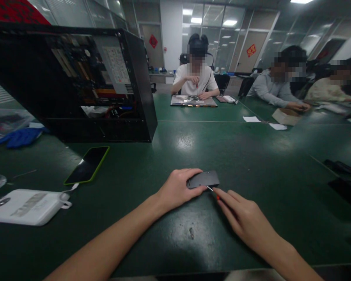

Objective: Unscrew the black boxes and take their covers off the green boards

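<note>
My left hand (183,186) is closed around the left end of a small, flat, dark grey oblong device (205,178), with fingers along its far side and the thumb along its near side. The device's exact kind is unclear. My right hand (241,212) grips a screwdriver (218,197), whose red handle shows between the fingers. Its thin metal shaft slants to the left, and the tip meets the near edge of the device beside my left thumb. Most of the handle is hidden in my palm.
An open black computer case (128,130) stands at the left. Before it lie a phone (87,166) in a green case and a cabled white power bank (26,208). A blue glove (22,137) is farther left. Several people sit across the green table (175,242).
</note>
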Demonstrator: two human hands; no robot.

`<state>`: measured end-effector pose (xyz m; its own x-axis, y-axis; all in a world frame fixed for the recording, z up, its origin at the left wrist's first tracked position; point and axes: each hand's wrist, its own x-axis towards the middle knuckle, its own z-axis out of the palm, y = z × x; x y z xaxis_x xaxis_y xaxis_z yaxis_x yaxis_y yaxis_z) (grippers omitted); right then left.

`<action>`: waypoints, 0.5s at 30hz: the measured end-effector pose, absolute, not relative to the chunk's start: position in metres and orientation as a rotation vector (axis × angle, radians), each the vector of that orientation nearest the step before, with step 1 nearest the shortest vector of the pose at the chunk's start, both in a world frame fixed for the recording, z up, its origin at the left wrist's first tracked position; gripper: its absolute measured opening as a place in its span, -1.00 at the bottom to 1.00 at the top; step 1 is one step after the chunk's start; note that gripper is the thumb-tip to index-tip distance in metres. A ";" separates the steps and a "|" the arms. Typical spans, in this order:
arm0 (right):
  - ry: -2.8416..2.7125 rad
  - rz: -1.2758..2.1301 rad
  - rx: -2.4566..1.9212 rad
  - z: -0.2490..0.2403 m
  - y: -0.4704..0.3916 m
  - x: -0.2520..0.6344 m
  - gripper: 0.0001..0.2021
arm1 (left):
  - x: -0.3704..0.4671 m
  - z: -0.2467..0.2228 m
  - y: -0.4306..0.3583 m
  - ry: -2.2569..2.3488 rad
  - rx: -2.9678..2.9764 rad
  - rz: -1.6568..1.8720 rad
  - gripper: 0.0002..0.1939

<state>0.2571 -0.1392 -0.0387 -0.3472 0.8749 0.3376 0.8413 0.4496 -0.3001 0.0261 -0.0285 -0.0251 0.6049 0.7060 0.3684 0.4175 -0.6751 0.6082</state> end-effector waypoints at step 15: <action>-2.396 -0.127 -1.370 -0.015 -0.151 0.276 -0.66 | 0.016 -0.009 -0.027 0.918 2.368 0.561 -0.52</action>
